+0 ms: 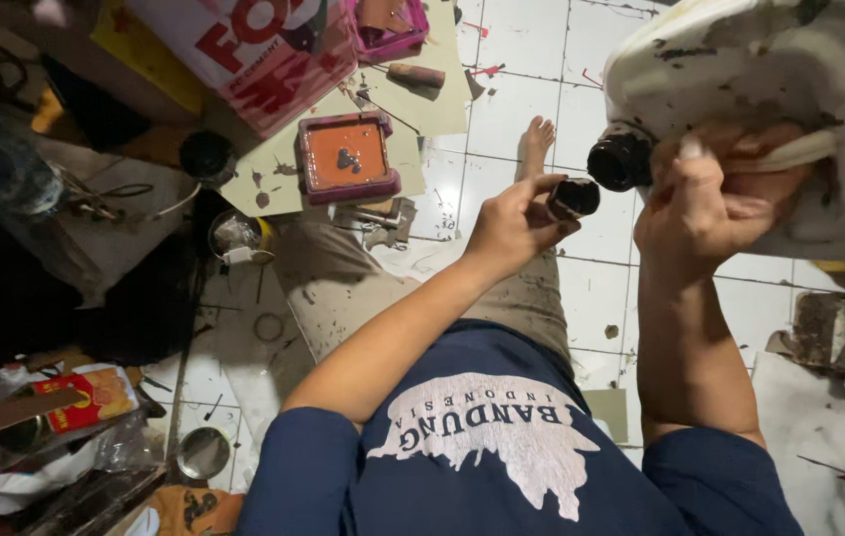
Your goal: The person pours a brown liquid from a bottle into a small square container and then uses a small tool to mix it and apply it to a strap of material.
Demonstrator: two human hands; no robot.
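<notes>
While aloft in hands: jug, cap

Grimy plastic jerrycan (matt), glossy tiled floor.

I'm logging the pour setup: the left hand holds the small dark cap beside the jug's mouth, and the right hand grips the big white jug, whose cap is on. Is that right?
Not quite. The head view shows the big white jug with its dark mouth open, cap off. The rest holds: the left hand pinches the small dark cap just beside the mouth, and the right hand grips the jug.
</notes>
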